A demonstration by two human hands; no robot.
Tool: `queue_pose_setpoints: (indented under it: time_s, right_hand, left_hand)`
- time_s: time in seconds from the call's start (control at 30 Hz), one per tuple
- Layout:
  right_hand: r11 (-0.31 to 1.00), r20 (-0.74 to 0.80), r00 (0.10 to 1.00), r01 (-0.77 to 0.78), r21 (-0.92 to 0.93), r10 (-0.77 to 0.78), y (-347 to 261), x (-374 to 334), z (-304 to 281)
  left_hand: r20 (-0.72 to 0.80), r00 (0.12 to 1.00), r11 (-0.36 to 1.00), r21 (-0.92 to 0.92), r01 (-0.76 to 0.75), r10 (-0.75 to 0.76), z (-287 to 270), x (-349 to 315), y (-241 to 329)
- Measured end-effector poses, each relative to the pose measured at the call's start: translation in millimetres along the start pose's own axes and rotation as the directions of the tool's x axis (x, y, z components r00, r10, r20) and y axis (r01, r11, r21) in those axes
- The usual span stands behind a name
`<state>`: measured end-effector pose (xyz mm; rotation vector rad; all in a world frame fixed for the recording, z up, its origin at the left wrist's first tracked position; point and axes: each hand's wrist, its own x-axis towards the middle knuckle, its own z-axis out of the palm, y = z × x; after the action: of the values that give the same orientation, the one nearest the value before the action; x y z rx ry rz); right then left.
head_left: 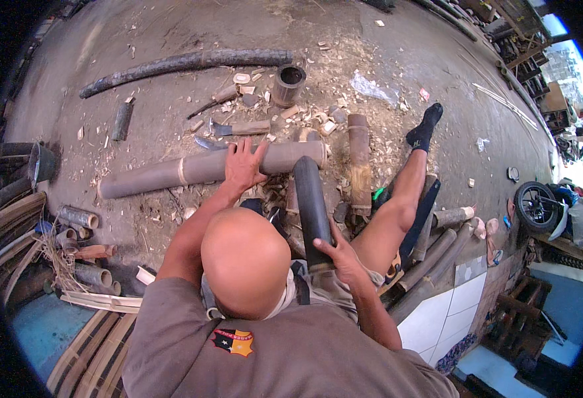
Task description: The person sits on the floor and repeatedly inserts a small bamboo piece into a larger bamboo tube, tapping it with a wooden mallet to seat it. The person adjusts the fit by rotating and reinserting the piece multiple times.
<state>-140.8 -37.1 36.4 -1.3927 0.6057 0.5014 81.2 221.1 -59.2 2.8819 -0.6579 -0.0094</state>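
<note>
My left hand [243, 166] lies with spread fingers on a thick brown bamboo pole [152, 176], which runs across the floor in front of me. My right hand [340, 257] is closed on the near part of a dark, smooth tube [312, 199]. This tube slants away from my lap, and its rounded far end reaches the right end of the pole. Just beyond my left hand is a tool with a wooden handle [248, 127] and a short metal head. A shorter bamboo piece [359, 162] lies to the right of the dark tube.
Wood chips [324, 119] litter the floor. Farther off are an upright hollow bamboo section [289, 85] and a long dark pole [185, 63]. Bamboo pieces [79, 217] are piled at left, with more poles [437, 259] beside my right leg. A wheel [537, 207] stands far right.
</note>
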Motion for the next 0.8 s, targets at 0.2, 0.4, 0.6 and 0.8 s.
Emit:
queue_pose_setpoints:
  time_s: [0.2, 0.4, 0.6, 0.8]
  right_hand:
    - [0.985, -0.024, 0.988, -0.151, -0.083, 0.150, 31, 18, 3]
    - [0.973, -0.064, 0.996, 0.042, -0.226, -0.058, 54, 16, -1]
    - [0.888, -0.087, 0.965, 0.189, -0.419, -0.246, 46, -1, 8]
    - [0.794, -0.079, 0.911, 0.308, -0.524, -0.406, 15, -22, 10]
  left_hand:
    - [-0.457, 0.864, 0.956, -0.284, 0.081, -0.209, 25, -50, 16]
    - [0.316, 0.301, -0.157, -0.878, 0.452, -0.900, 30, -68, 16]
    - [0.307, 0.295, -0.290, -0.952, 0.101, -0.905, 11, -73, 2]
    - [0.426, 0.423, -0.477, -0.879, -0.018, -0.800, -59, -96, 1]
